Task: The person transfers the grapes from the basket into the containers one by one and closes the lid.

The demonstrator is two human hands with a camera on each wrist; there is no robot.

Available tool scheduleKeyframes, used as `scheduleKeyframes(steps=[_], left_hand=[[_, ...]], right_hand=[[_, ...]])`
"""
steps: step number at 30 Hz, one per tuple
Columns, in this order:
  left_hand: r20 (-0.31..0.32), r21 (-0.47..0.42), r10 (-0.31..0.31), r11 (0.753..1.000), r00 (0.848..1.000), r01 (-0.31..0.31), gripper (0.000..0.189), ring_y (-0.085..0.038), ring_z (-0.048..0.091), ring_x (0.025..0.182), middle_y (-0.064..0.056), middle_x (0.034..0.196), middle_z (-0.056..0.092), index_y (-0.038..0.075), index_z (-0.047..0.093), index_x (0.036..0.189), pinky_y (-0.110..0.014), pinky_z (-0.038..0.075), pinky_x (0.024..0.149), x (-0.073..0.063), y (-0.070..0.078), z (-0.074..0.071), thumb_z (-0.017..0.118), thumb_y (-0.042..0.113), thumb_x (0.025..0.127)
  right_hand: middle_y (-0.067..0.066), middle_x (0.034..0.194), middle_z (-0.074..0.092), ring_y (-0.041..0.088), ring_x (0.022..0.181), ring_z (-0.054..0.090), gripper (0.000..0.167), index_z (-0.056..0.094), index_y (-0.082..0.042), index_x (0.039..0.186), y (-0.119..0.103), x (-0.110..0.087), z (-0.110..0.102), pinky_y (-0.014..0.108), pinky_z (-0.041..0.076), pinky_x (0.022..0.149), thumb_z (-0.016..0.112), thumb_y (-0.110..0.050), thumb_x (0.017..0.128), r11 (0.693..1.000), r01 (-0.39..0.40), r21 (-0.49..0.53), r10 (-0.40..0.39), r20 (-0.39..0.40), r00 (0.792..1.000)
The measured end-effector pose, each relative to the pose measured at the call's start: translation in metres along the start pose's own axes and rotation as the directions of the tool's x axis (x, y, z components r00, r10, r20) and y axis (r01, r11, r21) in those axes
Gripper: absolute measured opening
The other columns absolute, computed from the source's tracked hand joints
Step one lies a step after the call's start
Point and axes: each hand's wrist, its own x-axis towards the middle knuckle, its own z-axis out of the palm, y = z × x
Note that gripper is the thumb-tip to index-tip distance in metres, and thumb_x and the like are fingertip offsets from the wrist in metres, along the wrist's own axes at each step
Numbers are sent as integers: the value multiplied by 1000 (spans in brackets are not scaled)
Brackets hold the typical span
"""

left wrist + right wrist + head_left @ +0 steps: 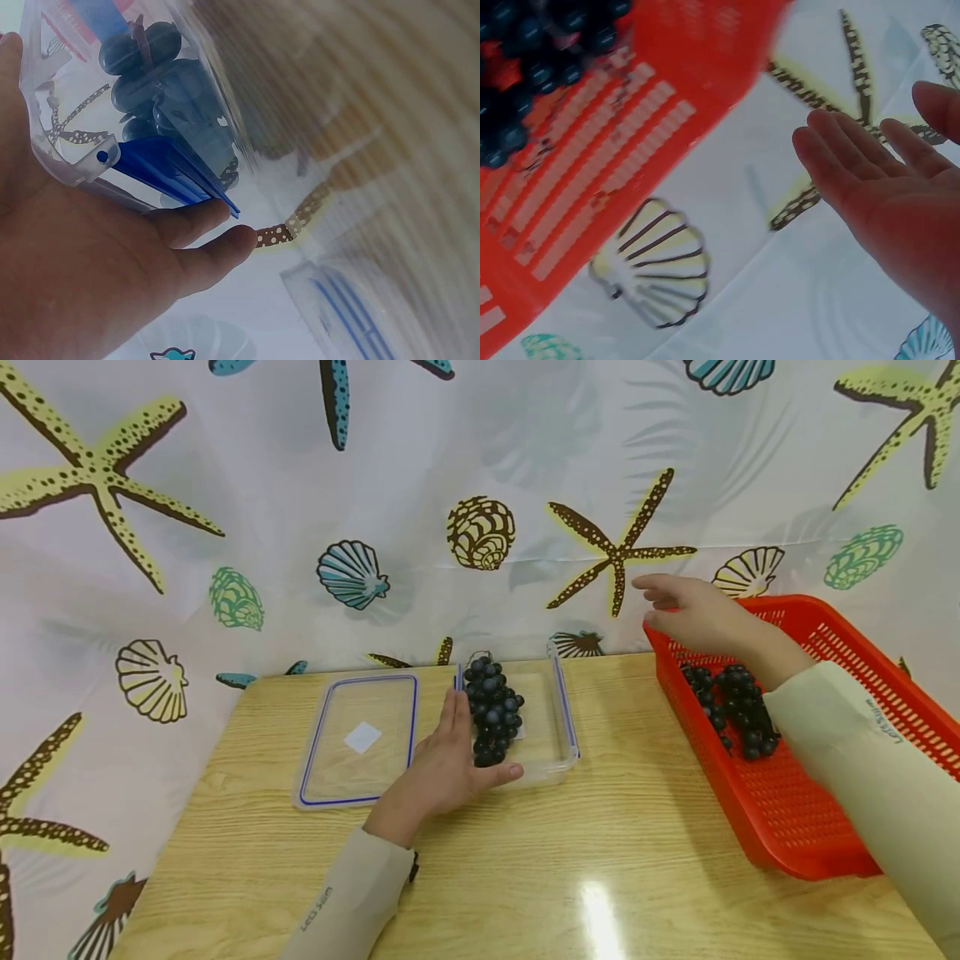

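My left hand (442, 760) rests along the left wall of a clear plastic container (551, 768), its fingers straight and the thumb stretched across the near side. Inside, against that left wall, lies a bunch of dark grapes (491, 710). The left wrist view shows the fingertips touching a blue-edged latch flap (161, 169) on the container. Held in the air over the far left corner of a red basket (750, 831), my right hand (693, 614) has extended fingers and holds nothing. Dark grapes (742, 702) lie in the basket, partly hidden by my right arm.
A clear lid (360, 781) with a blue seal lies flat on the wooden table (510, 885), left of the container. Behind the table hangs a white cloth (420, 468) printed with starfish and shells. The basket's high walls stand at the right.
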Motion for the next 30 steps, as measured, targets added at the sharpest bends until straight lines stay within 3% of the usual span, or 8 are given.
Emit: scheduleKeyframes(steps=[14,21,26,30], left_hand=[[6,17,-11,1000,1000,11,127,-41,12,150,-12,163,-24,5,-17,158,-59,17,117,1,1,-1,67,68,87],[9,7,-7,1000,1000,7,127,-39,9,151,-11,163,-24,5,-17,158,-58,17,117,-1,2,-1,67,68,87],[10,4,-9,1000,1000,9,127,-40,10,150,-11,163,-25,5,-17,158,-59,17,117,-1,2,-1,67,68,86],[13,5,-12,1000,1000,12,128,-42,11,150,-10,163,-25,6,-17,158,-59,16,117,-1,2,-1,67,69,86]], right_hand=[[35,145,41,52,128,42,48,40,6,149,81,-16,-20,62,41,94,42,-14,105,984,-156,-87,147,-106,983],[39,143,40,56,125,42,47,39,7,147,106,-20,-18,67,38,98,45,-11,104,970,-205,-128,200,-49,979],[40,143,40,57,127,40,47,41,8,147,120,-20,-11,70,31,103,50,-9,103,967,-186,-173,190,9,982],[40,141,43,58,128,41,48,45,8,146,129,-22,-3,71,31,103,53,-11,103,964,-148,-220,174,101,980]])
